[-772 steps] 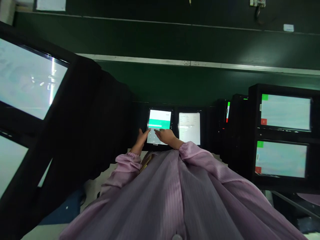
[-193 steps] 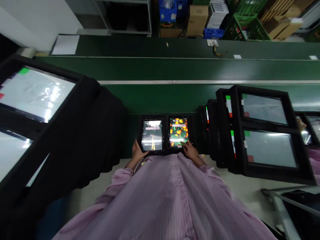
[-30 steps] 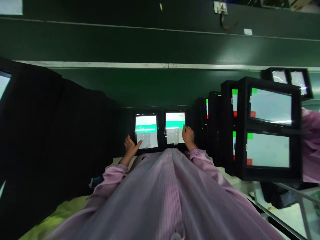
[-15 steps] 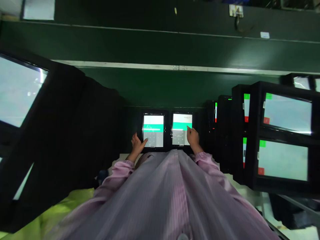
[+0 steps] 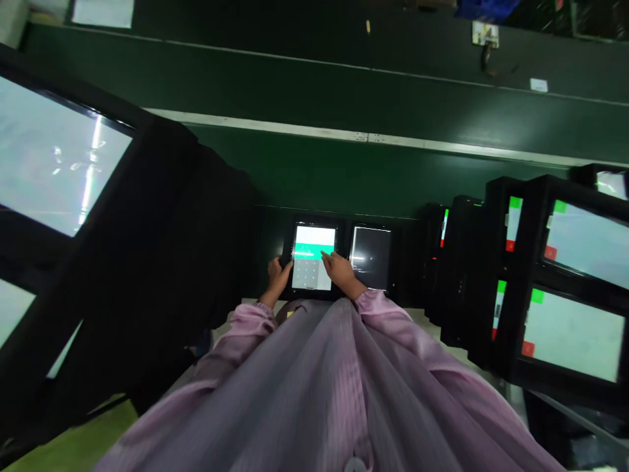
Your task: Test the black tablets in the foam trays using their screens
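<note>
Two touchscreen terminals in black frames stand side by side in front of my body. The left touchscreen terminal (image 5: pixel 305 274) is lit, with a white top, a green band and a grey number keypad. My left hand (image 5: pixel 277 278) is closed at its left edge, thumb toward the screen; some fingers are hidden against the dark frame. My right hand (image 5: pixel 342 271) reaches over from the right, index finger stretched out at the green band and the other fingers folded. It holds nothing. The right touchscreen terminal (image 5: pixel 371 252) has a dark screen with light reflections.
On the right stand several black units with white screens (image 5: pixel 574 334) bearing green and red corner patches. Large black units with a pale screen (image 5: pixel 54 151) rise close on my left. A green work surface (image 5: pixel 314 170) with a pale metal strip (image 5: pixel 275 128) runs across behind the terminals.
My right hand has moved left from the right terminal to the left one. The right screen has gone dark. My left hand has closed in at the left terminal's edge. The view has shifted slightly.
</note>
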A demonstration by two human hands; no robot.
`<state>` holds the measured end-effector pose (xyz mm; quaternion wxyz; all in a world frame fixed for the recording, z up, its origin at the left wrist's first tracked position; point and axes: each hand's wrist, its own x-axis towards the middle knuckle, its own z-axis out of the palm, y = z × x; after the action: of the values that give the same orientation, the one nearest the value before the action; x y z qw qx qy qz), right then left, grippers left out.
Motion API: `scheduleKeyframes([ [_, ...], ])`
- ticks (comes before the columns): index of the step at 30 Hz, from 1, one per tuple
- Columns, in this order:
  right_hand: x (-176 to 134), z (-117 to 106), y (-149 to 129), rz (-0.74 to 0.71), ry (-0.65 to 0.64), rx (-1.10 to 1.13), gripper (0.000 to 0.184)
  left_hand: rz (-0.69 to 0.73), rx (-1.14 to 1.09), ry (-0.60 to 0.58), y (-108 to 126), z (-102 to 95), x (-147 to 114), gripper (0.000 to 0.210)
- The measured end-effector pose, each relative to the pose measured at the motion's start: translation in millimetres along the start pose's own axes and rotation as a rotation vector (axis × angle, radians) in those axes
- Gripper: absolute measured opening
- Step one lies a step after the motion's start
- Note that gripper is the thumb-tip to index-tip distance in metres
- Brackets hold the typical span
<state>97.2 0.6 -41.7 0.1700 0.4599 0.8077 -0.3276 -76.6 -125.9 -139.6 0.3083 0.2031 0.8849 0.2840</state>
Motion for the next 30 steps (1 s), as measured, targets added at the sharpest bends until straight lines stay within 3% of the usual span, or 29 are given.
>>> scheduleKeyframes([
  [7,0,-5,2,0.083,0.008,-0.080,0.036,-0.027,0.013,-0.032,4,-1.4,-2,0.030],
  [16,-6,-8,2,0.072,-0.013,-0.076,0.037,-0.074,0.034,-0.046,14,-3.0,0,0.038],
  [24,-5,6,-26,-0.103,-0.118,-0.035,0.035,-0.049,0.045,-0.047,11,-2.5,7,0.045],
  [30,-6,5,-17,-0.058,-0.085,-0.033,0.034,-0.016,0.056,-0.037,9,-0.5,4,0.050],
])
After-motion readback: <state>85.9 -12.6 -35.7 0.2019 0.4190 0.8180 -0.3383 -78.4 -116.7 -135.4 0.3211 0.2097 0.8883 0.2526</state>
